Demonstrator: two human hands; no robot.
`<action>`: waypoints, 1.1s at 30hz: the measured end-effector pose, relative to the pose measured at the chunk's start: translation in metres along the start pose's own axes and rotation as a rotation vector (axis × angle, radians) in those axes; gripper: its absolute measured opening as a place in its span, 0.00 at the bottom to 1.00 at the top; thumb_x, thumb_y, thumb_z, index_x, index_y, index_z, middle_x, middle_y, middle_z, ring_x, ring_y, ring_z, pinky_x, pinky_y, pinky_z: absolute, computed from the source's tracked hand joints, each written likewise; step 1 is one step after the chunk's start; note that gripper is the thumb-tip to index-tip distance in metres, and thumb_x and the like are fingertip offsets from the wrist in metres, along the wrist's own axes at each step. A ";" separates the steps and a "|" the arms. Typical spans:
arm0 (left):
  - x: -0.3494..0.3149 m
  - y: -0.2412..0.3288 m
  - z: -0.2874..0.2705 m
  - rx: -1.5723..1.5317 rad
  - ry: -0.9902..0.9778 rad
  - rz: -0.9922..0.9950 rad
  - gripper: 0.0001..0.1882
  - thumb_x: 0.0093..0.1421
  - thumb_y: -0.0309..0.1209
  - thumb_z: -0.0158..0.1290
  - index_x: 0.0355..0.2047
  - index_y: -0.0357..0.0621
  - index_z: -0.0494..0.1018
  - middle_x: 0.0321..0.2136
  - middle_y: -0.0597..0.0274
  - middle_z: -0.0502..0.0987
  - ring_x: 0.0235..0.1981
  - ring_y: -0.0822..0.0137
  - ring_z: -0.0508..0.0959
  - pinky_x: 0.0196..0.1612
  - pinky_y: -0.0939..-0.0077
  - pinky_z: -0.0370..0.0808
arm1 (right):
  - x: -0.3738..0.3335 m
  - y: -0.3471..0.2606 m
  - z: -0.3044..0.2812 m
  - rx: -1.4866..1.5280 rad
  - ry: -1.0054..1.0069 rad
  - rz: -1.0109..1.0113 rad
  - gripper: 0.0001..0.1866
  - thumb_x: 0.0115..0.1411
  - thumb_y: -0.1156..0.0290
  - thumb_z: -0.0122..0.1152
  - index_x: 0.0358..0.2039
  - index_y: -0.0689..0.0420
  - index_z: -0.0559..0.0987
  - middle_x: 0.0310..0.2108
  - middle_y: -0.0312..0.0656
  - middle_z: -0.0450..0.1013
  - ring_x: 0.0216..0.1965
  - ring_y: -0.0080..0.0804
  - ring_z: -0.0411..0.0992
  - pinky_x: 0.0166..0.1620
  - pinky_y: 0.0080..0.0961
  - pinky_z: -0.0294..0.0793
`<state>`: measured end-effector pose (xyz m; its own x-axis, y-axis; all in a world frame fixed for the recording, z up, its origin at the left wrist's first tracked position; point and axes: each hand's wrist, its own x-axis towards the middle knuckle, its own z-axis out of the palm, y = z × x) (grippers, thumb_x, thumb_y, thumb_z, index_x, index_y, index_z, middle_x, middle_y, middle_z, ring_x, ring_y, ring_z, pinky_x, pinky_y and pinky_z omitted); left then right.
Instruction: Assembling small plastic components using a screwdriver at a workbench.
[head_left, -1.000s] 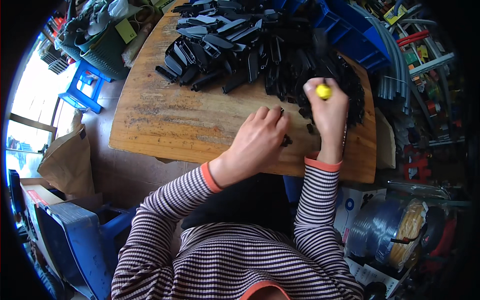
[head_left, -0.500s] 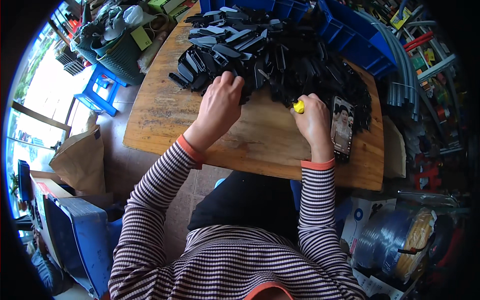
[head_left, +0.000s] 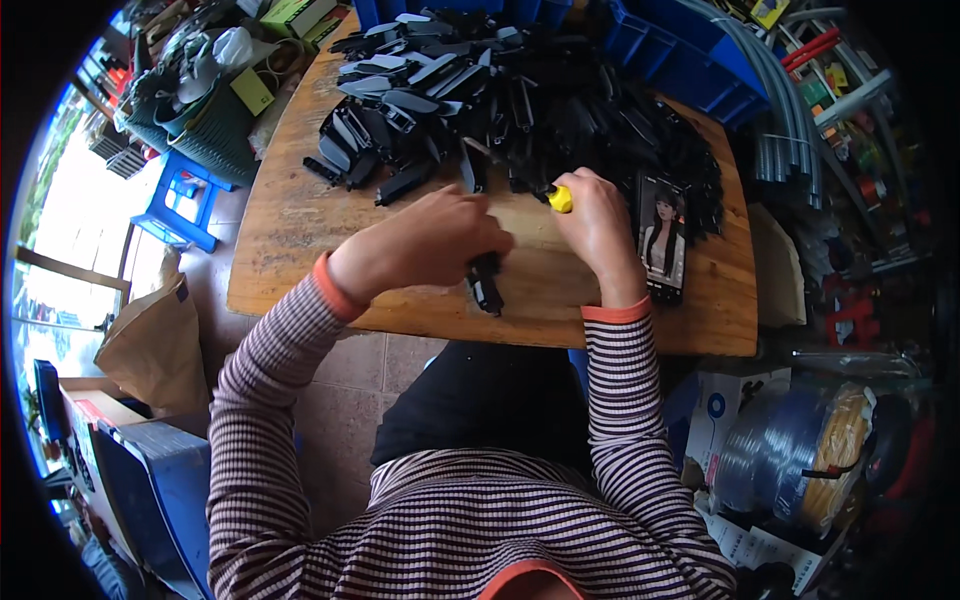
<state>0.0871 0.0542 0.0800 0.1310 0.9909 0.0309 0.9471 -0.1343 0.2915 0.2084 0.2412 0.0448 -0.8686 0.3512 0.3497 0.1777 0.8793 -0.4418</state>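
Observation:
My left hand [head_left: 435, 240], slightly blurred, is closed round a small black plastic part [head_left: 486, 290] whose lower end sticks out below the fingers, over the near side of the wooden table. My right hand [head_left: 598, 225] grips a yellow-handled tool [head_left: 561, 200]. The tool points forward and left over the pile; its dark shaft blends with the parts behind, so its exact kind is unclear. Beyond both hands spreads a big heap of black and grey plastic parts [head_left: 410, 100]. A phone [head_left: 661, 238] with a lit screen showing a person leans beside my right hand.
The wooden table [head_left: 290, 245] carries the heap. Blue crates [head_left: 680, 60] stand at its far side, grey coiled tubing [head_left: 795, 150] to the right. On the floor are a blue stool [head_left: 180, 200], a paper bag [head_left: 155, 335] and a blue bin [head_left: 165, 480] at left, wrapped spools [head_left: 790, 460] at right.
My left hand has drawn back from the heap toward me, carrying a black part. The right hand with the tool has shifted slightly left. The view has moved a little, and the phone picture differs.

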 end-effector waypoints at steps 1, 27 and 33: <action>0.011 -0.003 0.002 0.000 0.004 0.000 0.09 0.50 0.22 0.56 0.33 0.46 0.75 0.28 0.66 0.76 0.36 0.61 0.72 0.42 0.70 0.68 | 0.000 0.002 -0.003 -0.015 0.007 -0.008 0.06 0.47 0.82 0.59 0.28 0.63 0.78 0.30 0.52 0.74 0.33 0.51 0.74 0.36 0.38 0.75; -0.014 0.042 0.069 -0.132 0.520 -0.071 0.28 0.39 0.31 0.65 0.43 0.42 0.70 0.43 0.56 0.68 0.42 0.58 0.72 0.47 0.67 0.68 | -0.023 -0.028 -0.021 0.392 -0.157 0.120 0.07 0.50 0.80 0.62 0.32 0.63 0.78 0.28 0.46 0.77 0.30 0.34 0.77 0.35 0.24 0.73; -0.014 0.044 0.068 -0.131 0.537 -0.084 0.28 0.38 0.31 0.65 0.42 0.42 0.70 0.43 0.57 0.68 0.42 0.59 0.72 0.46 0.68 0.68 | -0.021 -0.032 -0.021 0.189 -0.145 -0.066 0.09 0.50 0.79 0.65 0.33 0.64 0.79 0.28 0.47 0.76 0.28 0.37 0.77 0.34 0.25 0.73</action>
<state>0.1465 0.0341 0.0271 -0.1439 0.8679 0.4754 0.8990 -0.0862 0.4294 0.2304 0.2125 0.0687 -0.9352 0.2329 0.2667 0.0402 0.8182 -0.5736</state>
